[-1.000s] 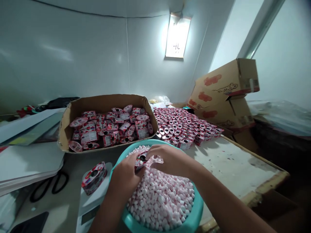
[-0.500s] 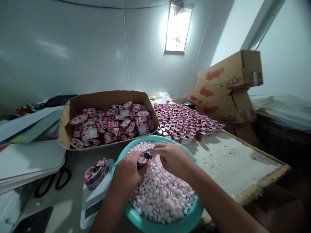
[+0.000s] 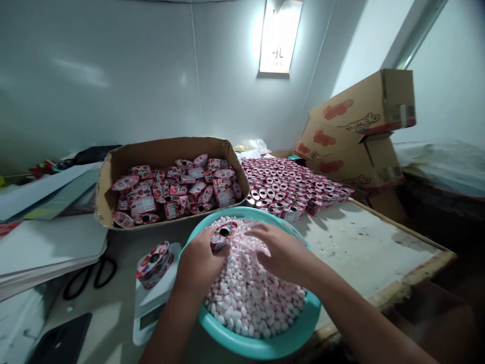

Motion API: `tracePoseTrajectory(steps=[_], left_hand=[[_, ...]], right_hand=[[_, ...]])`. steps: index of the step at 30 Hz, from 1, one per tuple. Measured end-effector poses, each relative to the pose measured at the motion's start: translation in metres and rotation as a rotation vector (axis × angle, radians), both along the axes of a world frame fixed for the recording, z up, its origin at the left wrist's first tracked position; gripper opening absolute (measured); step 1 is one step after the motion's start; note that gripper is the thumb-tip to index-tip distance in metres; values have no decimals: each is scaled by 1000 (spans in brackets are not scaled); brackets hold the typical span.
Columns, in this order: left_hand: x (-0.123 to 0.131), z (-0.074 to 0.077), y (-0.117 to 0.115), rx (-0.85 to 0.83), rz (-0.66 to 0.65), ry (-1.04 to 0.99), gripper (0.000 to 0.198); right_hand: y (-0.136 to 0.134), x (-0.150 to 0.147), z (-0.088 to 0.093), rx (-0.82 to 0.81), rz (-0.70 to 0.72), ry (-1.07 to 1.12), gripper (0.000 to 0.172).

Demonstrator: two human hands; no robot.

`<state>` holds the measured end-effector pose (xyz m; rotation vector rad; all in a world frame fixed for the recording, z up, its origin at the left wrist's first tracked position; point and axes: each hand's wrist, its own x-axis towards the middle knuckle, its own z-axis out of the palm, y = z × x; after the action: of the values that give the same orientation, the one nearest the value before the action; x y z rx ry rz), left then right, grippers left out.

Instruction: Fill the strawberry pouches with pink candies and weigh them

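Observation:
A small red printed carton [image 3: 219, 238] with a dark round hole in its top sits in the grip of my left hand [image 3: 199, 260]. It is over the left part of a teal basin [image 3: 257, 349] full of small pale pink candies [image 3: 250, 303]. My right hand [image 3: 282, 253] hovers at the candies to the right of the carton, thumb and fingers apart, with nothing seen between them. Left of the basin, a white scale [image 3: 146, 316] bears another such carton [image 3: 154, 265], its hole facing up.
Behind the basin, a brown cardboard box [image 3: 170, 146] holds many jumbled cartons. Rows of upright cartons [image 3: 288, 182] stand to its right. Stacked shipping boxes [image 3: 352, 131] lean at the back right. Scissors [image 3: 91, 275], a dark phone [image 3: 60, 338] and papers [image 3: 49, 242] lie left.
My right hand has come away from the carton and its fingers have spread over the candies. My left hand still holds the carton. The whole view has shifted slightly.

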<state>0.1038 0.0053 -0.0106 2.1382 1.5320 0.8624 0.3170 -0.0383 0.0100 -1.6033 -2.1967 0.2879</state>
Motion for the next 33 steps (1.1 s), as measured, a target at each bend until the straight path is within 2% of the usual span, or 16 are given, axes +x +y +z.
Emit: tracePoseTrajectory(steps=[3, 6, 9, 14, 17, 20, 23, 25, 28, 31, 33], left_hand=[[0, 2, -1, -17, 26, -57, 42], [0, 5, -4, -2, 111, -75, 44], [0, 7, -6, -5, 160, -86, 43], [0, 8, -5, -29, 93, -87, 38], [0, 7, -4, -4, 82, -62, 37], [1, 6, -3, 16, 58, -55, 36], [1, 3, -2, 34, 34, -47, 35], [0, 1, -2, 52, 18, -36, 37], [0, 1, -2, 60, -1, -31, 37], [1, 4, -2, 43, -26, -44, 36], [1, 7, -3, 34, -19, -21, 34]], right_hand=[[-11, 6, -14, -175, 125, 21, 70], [-16, 8, -29, -173, 120, 24, 78], [-15, 10, -40, -143, 73, 59, 69], [-9, 9, -43, -172, 0, 105, 49], [-11, 6, -35, -166, -35, 130, 43], [-14, 5, -30, -126, -97, 169, 20], [-11, 7, -22, -79, -150, 193, 13], [-2, 9, -8, -68, -154, 168, 12], [17, 3, 23, -7, -110, 117, 12], [36, -18, 51, 46, 45, 125, 8], [44, -35, 60, 28, 106, 110, 6]])
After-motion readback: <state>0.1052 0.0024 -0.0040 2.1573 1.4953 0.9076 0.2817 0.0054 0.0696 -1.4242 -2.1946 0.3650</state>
